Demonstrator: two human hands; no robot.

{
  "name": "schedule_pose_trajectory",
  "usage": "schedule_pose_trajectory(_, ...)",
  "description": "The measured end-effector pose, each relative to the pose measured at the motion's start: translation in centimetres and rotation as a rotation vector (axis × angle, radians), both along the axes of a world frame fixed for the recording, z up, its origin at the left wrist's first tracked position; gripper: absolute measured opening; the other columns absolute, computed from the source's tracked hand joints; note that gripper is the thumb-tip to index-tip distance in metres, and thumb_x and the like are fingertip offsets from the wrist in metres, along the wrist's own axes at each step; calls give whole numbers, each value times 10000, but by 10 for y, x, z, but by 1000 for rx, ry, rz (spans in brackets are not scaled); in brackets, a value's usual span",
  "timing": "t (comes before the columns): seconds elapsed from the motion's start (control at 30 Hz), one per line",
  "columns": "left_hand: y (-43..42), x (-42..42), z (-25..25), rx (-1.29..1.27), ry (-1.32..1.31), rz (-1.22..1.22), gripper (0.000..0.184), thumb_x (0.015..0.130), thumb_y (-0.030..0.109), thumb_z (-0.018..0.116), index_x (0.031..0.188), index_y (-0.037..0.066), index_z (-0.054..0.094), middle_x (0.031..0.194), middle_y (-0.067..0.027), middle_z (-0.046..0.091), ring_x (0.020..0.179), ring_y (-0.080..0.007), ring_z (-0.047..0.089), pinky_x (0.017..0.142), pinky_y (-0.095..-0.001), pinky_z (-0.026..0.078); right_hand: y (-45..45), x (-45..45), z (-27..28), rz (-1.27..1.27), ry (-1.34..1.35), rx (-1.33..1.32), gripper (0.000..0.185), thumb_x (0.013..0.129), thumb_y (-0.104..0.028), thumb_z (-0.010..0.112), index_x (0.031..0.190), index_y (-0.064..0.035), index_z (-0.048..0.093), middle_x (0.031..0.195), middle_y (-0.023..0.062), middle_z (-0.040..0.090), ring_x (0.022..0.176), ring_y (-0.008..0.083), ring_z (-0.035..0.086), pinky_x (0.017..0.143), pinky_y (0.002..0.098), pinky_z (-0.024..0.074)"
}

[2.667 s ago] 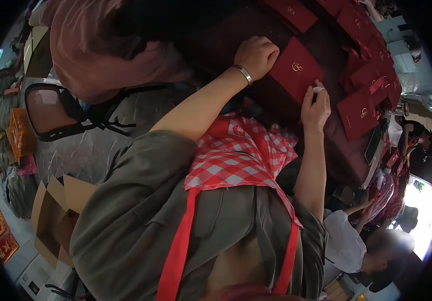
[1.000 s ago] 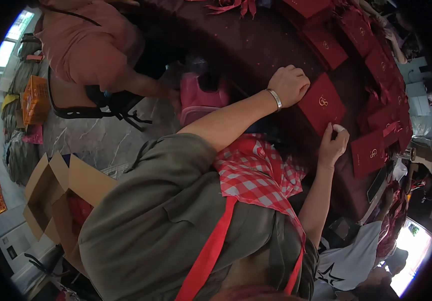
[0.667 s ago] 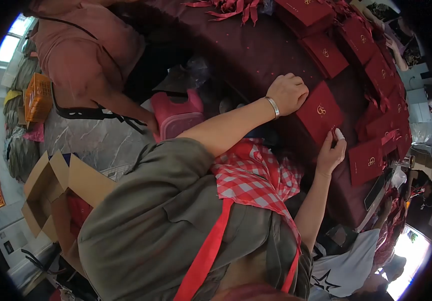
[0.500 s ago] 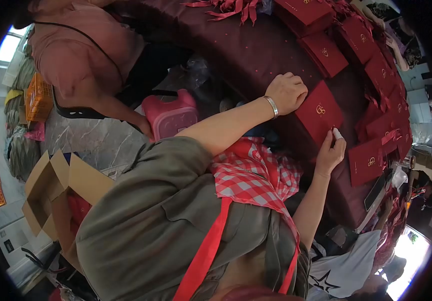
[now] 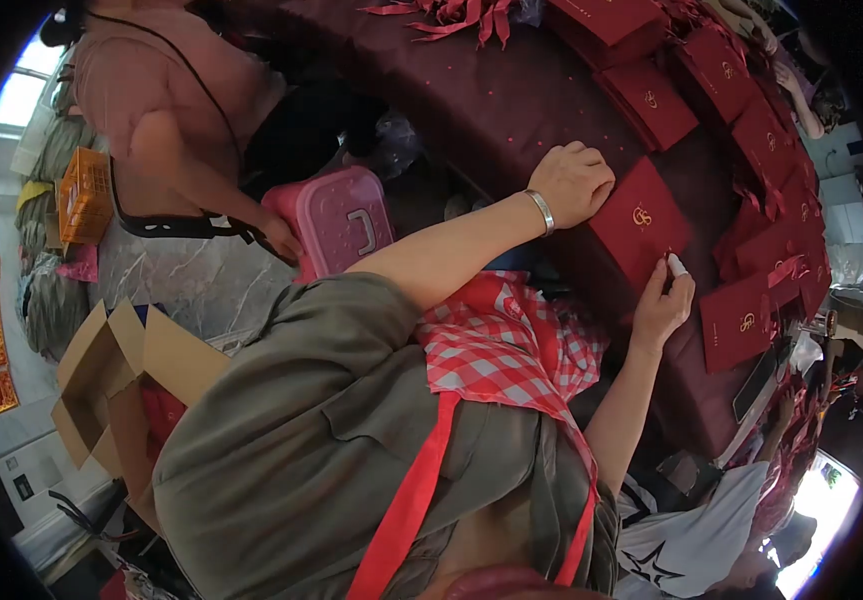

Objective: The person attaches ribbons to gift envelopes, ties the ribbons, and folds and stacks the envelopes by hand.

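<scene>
Head view: the gold-marked red piece (image 5: 639, 218) lies between our hands, left hand (image 5: 571, 187) curled at its left corner, right hand (image 5: 664, 305) fingertips bunched along its lower-right edge (whether either pinches, we cannot tell).

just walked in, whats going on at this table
A person in a red-and-white checked apron has both bare hands at a flat, square dark red packet with a gold emblem. The left hand is curled at one edge; the fingertips of the right hand are at a corner. Similar dark red packets lie on the maroon cloth-covered table. Nearby, a co-worker's hand is at a pink plastic case.
</scene>
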State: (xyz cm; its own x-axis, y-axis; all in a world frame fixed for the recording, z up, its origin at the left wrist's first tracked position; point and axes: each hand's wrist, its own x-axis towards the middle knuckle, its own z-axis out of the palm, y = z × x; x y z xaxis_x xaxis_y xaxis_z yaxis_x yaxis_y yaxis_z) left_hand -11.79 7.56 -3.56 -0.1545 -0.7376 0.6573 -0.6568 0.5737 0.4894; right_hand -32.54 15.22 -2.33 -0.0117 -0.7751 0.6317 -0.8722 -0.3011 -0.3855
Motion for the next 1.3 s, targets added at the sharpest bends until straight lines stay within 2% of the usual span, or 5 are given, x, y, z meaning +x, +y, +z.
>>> schedule_pose_trajectory(0.4,-1,-1,-3,-12,5,9,21,733,146,633,722,132,622,786,-9,588,753,-218,547,637,-351,445,1,1,2,-7,17,19,140,839,-77,606,918,39,603,879,166,609,808,310,563,708,390,463)
schedule_pose_trajectory(0.83,2,-1,-1,5,-23,17,24,729,153,626,718,135,615,769,-7,580,740,-209,533,623,-343,443,0,-5,-4,21,72,-11,171,849,-87,597,953,48,602,834,161,589,782,315,550,672,392,456)
schedule_pose_trajectory(1.3,2,0,3,23,-31,6,36,710,146,634,705,140,599,776,8,573,767,-207,533,640,-332,436,0,-2,-1,39,94,-54,150,839,-64,597,937,49,600,828,170,589,779,334,542,688,408,447)
